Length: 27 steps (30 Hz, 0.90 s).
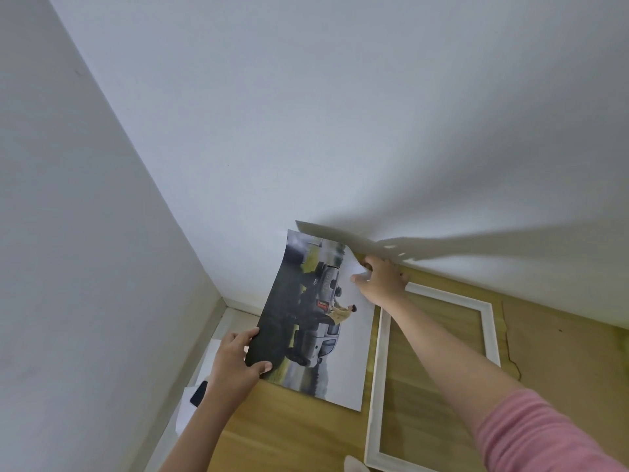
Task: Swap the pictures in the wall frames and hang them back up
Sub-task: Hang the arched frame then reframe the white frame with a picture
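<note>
Nearest, the left hand (238,359) pinches the truck picture's (306,321) lower edge above the wooden floor (299,434), beside the empty white frame (377,369), while farther off the right hand (383,277) grips its top corner with a grey backing sheet (340,238), so uneven pulling could crease the bowed print.

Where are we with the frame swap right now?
Done: the white frame lies on the wooden floor with no picture in it. In hand: the left hand holds the truck picture by its edge, while the right hand lifts a thin board above it. Left: fit the picture, close up, rehang. No second frame shows.
</note>
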Tool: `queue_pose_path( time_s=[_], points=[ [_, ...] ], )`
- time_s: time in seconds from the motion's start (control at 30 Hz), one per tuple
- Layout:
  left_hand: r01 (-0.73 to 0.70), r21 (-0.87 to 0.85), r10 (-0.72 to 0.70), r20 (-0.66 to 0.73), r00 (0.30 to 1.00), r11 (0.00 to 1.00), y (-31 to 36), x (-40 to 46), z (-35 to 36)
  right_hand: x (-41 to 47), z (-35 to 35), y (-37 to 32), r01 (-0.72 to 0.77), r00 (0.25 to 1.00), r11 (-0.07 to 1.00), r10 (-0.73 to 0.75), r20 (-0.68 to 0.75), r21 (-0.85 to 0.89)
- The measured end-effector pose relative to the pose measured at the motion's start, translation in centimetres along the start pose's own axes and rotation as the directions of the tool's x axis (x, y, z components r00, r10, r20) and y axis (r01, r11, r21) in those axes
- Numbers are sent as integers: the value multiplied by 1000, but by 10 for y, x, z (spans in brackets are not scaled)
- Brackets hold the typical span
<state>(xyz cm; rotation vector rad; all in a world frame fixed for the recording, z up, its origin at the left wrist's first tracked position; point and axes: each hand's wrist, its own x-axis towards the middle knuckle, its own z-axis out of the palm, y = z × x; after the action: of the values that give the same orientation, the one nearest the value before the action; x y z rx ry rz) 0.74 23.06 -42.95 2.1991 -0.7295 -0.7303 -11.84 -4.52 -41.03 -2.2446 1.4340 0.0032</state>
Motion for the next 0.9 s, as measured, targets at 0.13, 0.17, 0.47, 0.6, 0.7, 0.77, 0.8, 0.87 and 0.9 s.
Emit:
queue_pose_path(
  time_s=[0.13, 0.17, 0.47, 0.6, 0.7, 0.77, 0.8, 0.87, 0.9],
  points=[
    [-23, -8, 23, -30, 999, 1000, 4, -2, -3, -7, -2, -9, 89, 995, 976, -80, -53, 198],
    [-33, -6, 32, -38, 999, 999, 5, -3, -5, -9, -3, -11, 109, 993, 956, -90, -80, 272],
    [-107, -95, 94, -133, 987, 990, 20, -21, -20, -35, -30, -14, 178, 947, 816, 11, -322, 550],
    [-125, -173, 112, -83, 990, 977, 30, -34, -11, -53, -47, 11, 195, 927, 795, 42, -372, 575],
    [-152, -169, 154, 1, 988, 974, 43, -48, 6, -67, -57, 44, 172, 916, 800, 84, -392, 574],
    [-175, -157, 186, 62, 981, 972, 51, -58, 21, -76, -62, 69, 163, 902, 813, 106, -418, 559],
    [-183, -154, 198, 89, 976, 971, 55, -62, 29, -80, -63, 82, 155, 897, 820, 117, -427, 551],
    [-188, -142, 206, 132, 970, 972, 62, -70, 47, -88, -66, 107, 129, 891, 836, 138, -432, 533],
    [-187, -132, 205, 145, 968, 973, 65, -74, 55, -91, -67, 119, 116, 890, 847, 143, -433, 520]
  ],
)
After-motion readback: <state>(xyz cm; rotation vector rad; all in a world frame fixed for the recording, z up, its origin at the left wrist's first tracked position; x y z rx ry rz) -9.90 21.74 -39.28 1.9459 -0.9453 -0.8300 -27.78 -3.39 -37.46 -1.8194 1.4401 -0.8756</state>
